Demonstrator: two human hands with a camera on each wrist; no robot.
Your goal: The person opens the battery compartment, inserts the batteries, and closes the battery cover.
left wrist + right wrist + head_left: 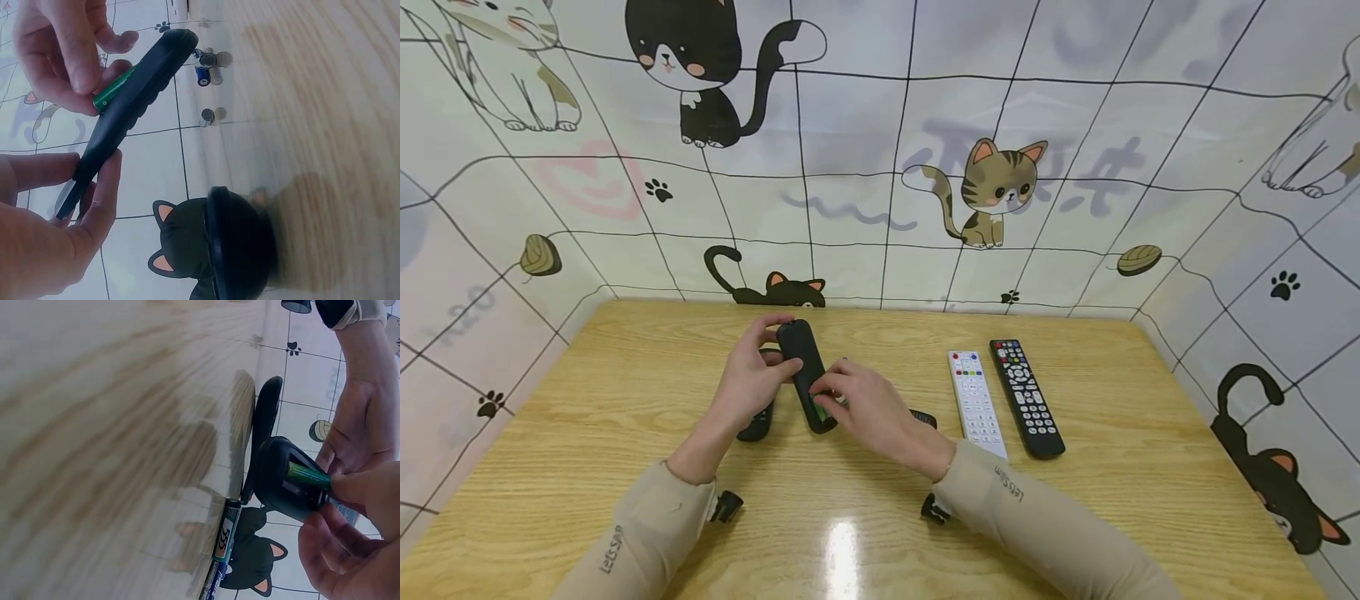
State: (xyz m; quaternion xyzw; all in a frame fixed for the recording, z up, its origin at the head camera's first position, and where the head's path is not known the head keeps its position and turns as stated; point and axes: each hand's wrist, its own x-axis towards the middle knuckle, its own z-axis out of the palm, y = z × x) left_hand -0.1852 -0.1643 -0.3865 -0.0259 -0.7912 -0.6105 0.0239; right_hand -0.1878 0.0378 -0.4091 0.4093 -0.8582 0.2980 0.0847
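Observation:
My left hand (751, 375) grips a black remote control (801, 354) by its upper end, with its back turned up and raised off the table. At its lower end the battery compartment is uncovered, and a green battery (306, 475) lies partly in it. My right hand (872, 408) pinches at that battery with thumb and fingers. In the left wrist view, the green battery (112, 90) sticks out at a tilt from the remote's back. A second black remote (757, 423) lies under my left hand, partly hidden.
To the right lie a white remote (976, 400) and a long black remote (1026, 396). Another dark remote (923, 418) is mostly covered by my right hand. Loose batteries lie on the table, among them a green-and-black one (228, 531) and a blue one (214, 581).

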